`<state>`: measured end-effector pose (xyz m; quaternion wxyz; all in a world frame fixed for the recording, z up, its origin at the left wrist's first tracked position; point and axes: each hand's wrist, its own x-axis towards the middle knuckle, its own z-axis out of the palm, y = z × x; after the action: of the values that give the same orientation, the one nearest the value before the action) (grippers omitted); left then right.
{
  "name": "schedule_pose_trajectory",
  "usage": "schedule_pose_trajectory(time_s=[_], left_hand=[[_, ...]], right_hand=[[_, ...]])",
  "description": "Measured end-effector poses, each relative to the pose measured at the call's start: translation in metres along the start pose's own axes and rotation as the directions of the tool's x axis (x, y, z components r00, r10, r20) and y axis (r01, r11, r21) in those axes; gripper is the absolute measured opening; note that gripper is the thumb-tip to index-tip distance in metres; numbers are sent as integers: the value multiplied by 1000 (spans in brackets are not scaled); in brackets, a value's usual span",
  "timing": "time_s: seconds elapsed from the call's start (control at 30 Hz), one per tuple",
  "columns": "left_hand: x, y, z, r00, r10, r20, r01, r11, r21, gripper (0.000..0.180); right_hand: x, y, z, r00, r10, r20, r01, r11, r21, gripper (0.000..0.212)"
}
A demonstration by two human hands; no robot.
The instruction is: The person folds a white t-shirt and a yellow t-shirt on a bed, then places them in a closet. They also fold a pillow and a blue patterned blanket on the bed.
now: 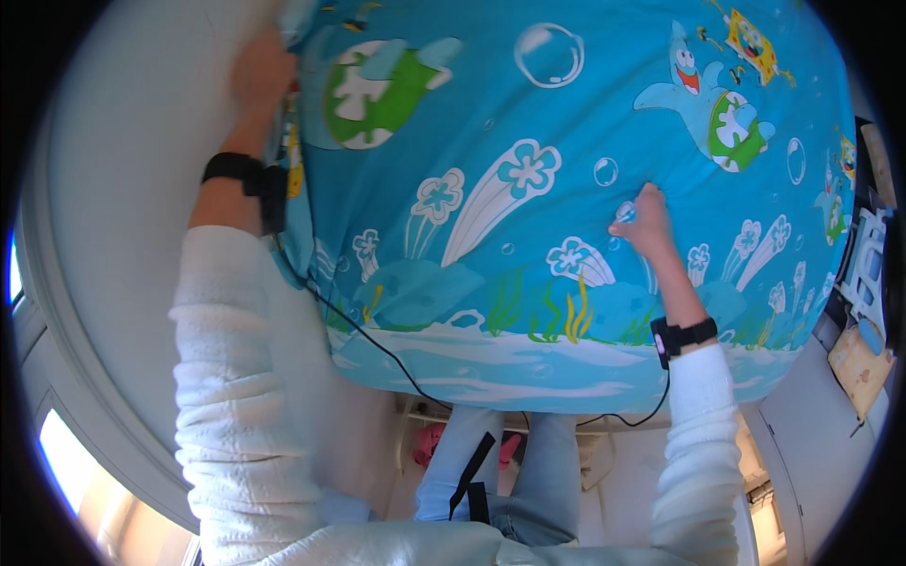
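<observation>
A blue cartoon-printed bedsheet (406, 217) spreads over the bed, with sea creatures, bubbles and white flowers on it. Its lighter border curves down over the near edge. On the right part of the bed, my right hand (647, 224) is closed on a pinch of the bedsheet, and small creases run out from its fingers. My left hand (264, 75) reaches far forward along the bed's left edge, beside the wall. Motion blurs it, so its fingers do not show clearly. Bunched fabric lies along that edge by the left wrist.
A pale wall (142, 189) rises close along the bed's left side. Black wristbands on both arms trail a thin cable (368, 338) across the near edge. Pink items (430, 443) lie below, by my legs. White furniture (864, 269) stands at the right.
</observation>
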<state>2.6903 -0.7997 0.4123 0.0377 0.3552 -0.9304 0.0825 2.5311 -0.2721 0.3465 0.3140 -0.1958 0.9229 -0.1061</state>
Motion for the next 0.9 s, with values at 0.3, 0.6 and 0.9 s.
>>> schedule_pose_trajectory(time_s=[0.3, 0.6, 0.9], left_hand=[[6, -13, 53, 940, 342, 6, -324, 883, 339, 20], [36, -11, 78, 845, 535, 22, -494, 763, 417, 18], [-108, 32, -20, 763, -87, 641, 441, 794, -417, 68]], right_hand=[[24, -35, 39, 741, -180, -647, 82, 980, -179, 14], [40, -10, 68, 605, -303, -736, 193, 953, -233, 14], [37, -21, 65, 572, -257, -779, 143, 966, -213, 15]])
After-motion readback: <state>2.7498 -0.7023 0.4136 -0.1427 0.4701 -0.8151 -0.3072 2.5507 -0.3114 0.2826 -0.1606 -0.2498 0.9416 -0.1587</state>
